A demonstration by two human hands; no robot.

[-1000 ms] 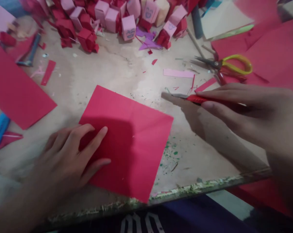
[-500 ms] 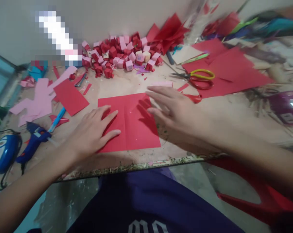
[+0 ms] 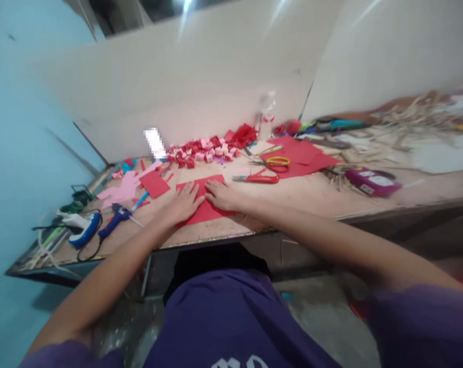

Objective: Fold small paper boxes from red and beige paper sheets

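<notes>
Directly beneath both hands (image 3: 220, 196) lies the red sheet (image 3: 207, 211), showing between them.

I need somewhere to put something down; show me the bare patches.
Widest: the tabletop between the red-handled tool and purple box, its near edge partly behind the right forearm. Narrower: the strip between the paper cubes and the red sheet beneath left hand and right hand. Crowded: the left end, around the glue gun, and the far right, with pale scraps.

Toward the left front corner of the table (image 3: 311, 194) lie a blue glue gun (image 3: 118, 213) and a blue-and-white device (image 3: 87, 232); a clear bottle (image 3: 267, 120) stands by the back edge, a purple device (image 3: 371, 182) near the front edge.
</notes>
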